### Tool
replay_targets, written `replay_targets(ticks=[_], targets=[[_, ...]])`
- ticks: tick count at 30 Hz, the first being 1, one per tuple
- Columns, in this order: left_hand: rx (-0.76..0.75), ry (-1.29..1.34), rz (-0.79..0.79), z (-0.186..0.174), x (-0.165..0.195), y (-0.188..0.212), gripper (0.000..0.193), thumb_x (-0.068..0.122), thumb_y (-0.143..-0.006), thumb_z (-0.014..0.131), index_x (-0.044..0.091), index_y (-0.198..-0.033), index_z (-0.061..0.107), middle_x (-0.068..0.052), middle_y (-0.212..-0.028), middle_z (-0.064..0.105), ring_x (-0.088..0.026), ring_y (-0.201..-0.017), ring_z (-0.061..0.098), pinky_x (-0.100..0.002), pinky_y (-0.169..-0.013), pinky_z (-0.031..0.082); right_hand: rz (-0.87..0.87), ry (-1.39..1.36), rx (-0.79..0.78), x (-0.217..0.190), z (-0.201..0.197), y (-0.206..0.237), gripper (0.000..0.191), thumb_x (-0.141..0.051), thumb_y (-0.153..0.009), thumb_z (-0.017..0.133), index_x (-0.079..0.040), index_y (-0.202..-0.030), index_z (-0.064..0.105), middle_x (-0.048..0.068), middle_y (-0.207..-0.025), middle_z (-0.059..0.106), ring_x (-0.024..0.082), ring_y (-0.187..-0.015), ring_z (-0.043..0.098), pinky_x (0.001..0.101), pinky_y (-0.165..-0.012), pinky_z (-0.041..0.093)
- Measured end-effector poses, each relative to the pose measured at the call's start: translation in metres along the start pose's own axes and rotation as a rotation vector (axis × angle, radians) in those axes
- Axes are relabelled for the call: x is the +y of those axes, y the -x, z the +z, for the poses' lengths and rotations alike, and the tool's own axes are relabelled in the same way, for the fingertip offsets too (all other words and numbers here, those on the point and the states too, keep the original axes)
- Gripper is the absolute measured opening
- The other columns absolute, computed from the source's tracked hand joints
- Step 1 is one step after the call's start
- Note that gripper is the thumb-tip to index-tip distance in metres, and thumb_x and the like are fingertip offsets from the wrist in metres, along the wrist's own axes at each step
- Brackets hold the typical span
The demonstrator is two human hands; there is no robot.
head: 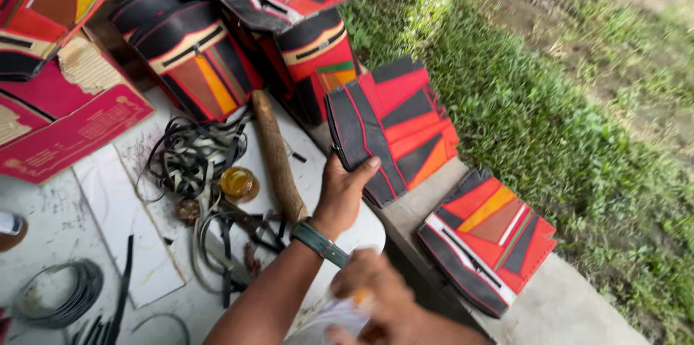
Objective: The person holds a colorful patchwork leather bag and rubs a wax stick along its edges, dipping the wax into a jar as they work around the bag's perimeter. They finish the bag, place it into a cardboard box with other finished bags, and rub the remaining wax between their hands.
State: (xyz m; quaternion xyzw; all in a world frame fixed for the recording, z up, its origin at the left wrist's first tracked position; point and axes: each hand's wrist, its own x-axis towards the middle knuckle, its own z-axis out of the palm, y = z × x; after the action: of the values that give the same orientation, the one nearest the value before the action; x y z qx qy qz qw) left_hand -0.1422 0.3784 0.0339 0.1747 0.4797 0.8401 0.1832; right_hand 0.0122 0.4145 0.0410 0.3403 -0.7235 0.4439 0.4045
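Two hands work at the ledge — the left hand (pixel 343 189) grips a red-and-black patchwork bag (pixel 394 128) above the concrete, the blurred right hand (pixel 376 294) closes on white paper (pixel 334 316) — wooden stick (pixel 277 157) and black straps (pixel 191 157) lie beside.

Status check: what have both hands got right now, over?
Left hand grips red-and-black patchwork bag by its edge. Right hand, blurred, near white paper. Wooden stick beside left wrist.
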Motion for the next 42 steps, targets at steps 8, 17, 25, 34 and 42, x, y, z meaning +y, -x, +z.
replay_targets(ticks=[8, 17, 25, 34, 42], targets=[[-0.092, 0.058, 0.064, -0.046, 0.048, 0.061, 0.029, 0.006, -0.097, 0.070, 0.000, -0.125, 0.068, -0.004, -0.118, 0.072, -0.011, -0.104, 0.066, -0.030, -0.093, 0.054, 0.301, 0.199, 0.475, 0.021, -0.069, -0.004, 0.093, -0.006, -0.094, 0.075, -0.008, -0.169, 0.021, 0.005, -0.158, 0.041, 0.022, -0.111, 0.060, 0.0353, -0.095, 0.052], [-0.029, -0.246, 0.219, -0.074, 0.075, 0.105, 0.021, 0.012, -0.100, 0.069, 0.002, -0.118, 0.072, -0.002, -0.111, 0.076, -0.008, -0.099, 0.067, -0.026, -0.089, 0.055, 0.261, 0.282, 0.448, 0.030, -0.070, 0.003, 0.092, -0.003, -0.097, 0.075, -0.010, -0.171, 0.021, 0.001, -0.171, 0.032, 0.020, -0.107, 0.062, 0.0326, -0.092, 0.052], [0.072, 0.004, 0.196, -0.078, 0.082, 0.120, 0.038, 0.005, -0.098, 0.070, 0.003, -0.135, 0.060, -0.007, -0.127, 0.068, -0.015, -0.113, 0.063, -0.033, -0.099, 0.053, 0.379, 0.130, 0.584, 0.066, -0.075, 0.021, 0.087, -0.015, -0.106, 0.080, -0.014, -0.170, 0.021, 0.004, -0.145, 0.050, 0.016, -0.115, 0.058, 0.0310, -0.098, 0.051], [0.156, 0.079, 0.270, -0.084, 0.084, 0.135, 0.051, 0.000, -0.098, 0.069, 0.004, -0.146, 0.050, -0.009, -0.140, 0.061, -0.018, -0.126, 0.059, -0.039, -0.113, 0.048, 0.614, -0.236, 0.596, 0.075, -0.061, 0.025, 0.092, -0.012, -0.098, 0.079, -0.017, -0.169, 0.021, 0.005, -0.126, 0.054, 0.015, -0.106, 0.056, 0.0281, -0.094, 0.047], [0.136, -0.482, 0.472, -0.079, 0.111, 0.148, 0.028, 0.003, -0.103, 0.071, 0.005, -0.130, 0.064, -0.009, -0.125, 0.068, -0.018, -0.111, 0.065, -0.034, -0.101, 0.053, 0.720, -0.504, 0.713, 0.078, -0.054, 0.010, 0.087, -0.013, -0.096, 0.066, -0.018, -0.169, 0.019, 0.008, -0.129, 0.057, 0.018, -0.109, 0.060, 0.0312, -0.097, 0.049]])
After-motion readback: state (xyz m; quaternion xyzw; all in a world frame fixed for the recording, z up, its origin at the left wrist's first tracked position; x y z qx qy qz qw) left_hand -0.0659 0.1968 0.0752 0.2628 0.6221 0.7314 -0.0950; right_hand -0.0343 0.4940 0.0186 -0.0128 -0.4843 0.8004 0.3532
